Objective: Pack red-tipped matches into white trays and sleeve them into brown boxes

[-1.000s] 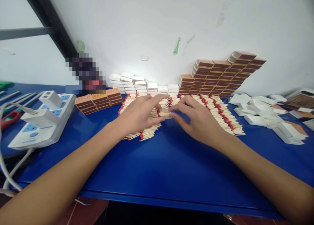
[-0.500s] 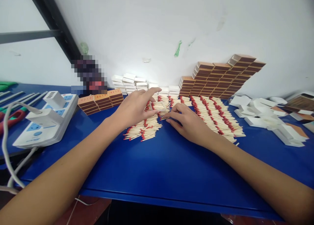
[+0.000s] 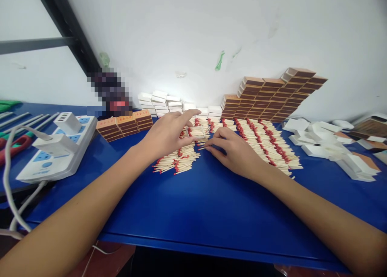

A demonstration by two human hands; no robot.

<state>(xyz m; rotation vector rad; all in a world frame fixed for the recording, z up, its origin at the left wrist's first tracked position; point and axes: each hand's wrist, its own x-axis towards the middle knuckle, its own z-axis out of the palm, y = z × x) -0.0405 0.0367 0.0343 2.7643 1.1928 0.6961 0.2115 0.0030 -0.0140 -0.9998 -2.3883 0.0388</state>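
Red-tipped matchsticks (image 3: 266, 142) lie in long rows across the blue table (image 3: 193, 212), with a looser heap (image 3: 178, 160) nearer me. My left hand (image 3: 166, 134) rests over that heap, index finger stretched out, thumb and other fingers pinching a small bundle of matches (image 3: 196, 133). My right hand (image 3: 236, 150) lies just to the right of it, fingers curled, their tips touching the same bundle.
Brown matchbox sleeves (image 3: 272, 96) are stacked against the white wall, white inner trays (image 3: 163, 102) beside them. Three brown boxes (image 3: 123, 124) sit at left. A white power strip (image 3: 51, 148) with plugs lies far left. Loose white trays (image 3: 332, 146) lie at right.
Both hands have drawn slightly nearer each other over the matches. The view has shifted a little, and the bundle between the fingertips has tightened.
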